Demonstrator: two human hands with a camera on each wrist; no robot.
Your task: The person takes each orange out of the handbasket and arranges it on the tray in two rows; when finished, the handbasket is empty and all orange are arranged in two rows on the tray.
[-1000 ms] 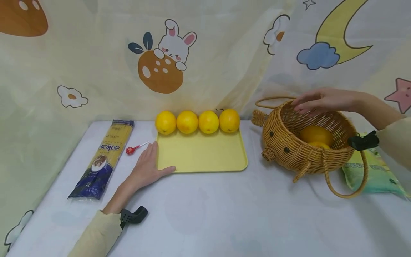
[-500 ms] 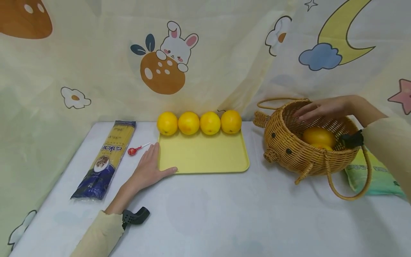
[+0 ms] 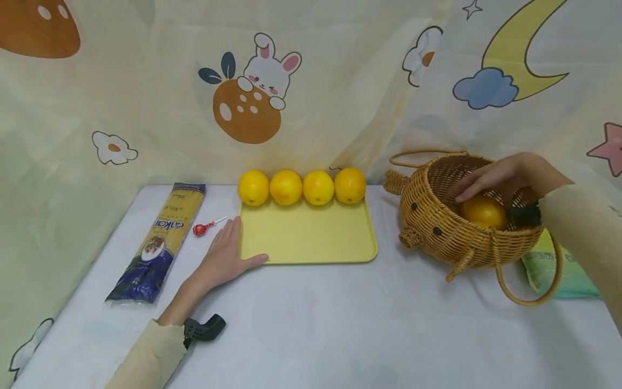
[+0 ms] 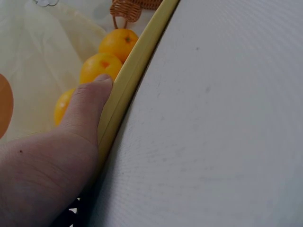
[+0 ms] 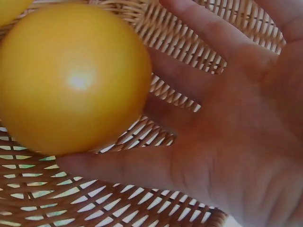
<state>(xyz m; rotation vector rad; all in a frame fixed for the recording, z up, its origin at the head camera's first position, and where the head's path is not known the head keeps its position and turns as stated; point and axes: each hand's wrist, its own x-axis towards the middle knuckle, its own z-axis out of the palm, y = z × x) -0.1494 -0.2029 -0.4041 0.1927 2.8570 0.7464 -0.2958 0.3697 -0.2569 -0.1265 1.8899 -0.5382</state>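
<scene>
My left hand (image 3: 223,256) lies flat at the left end of a yellow tray (image 3: 306,237), fingers along its side and thumb on the front rim. In the left wrist view that thumb (image 4: 85,109) rests against the rim. My right hand (image 3: 505,175) reaches down into a wicker basket (image 3: 452,246) shaped like a pig. Inside, an orange (image 3: 483,212) sits below the palm. The right wrist view shows the fingers spread and mostly straight, with some fingertips behind the orange (image 5: 75,78). Part of another orange (image 5: 12,10) shows at the corner.
Several oranges (image 3: 285,187) stand in a row along the tray's back edge. A spaghetti packet (image 3: 157,243) and a red lollipop (image 3: 200,229) lie to the left. Behind the basket's right side is a green bag (image 3: 559,270). A patterned cloth (image 3: 340,108) hangs behind the table.
My right hand has lowered from over the rim into the basket, down to the orange. That orange has shifted slightly forward, over the other one. The left hand has stayed at the tray.
</scene>
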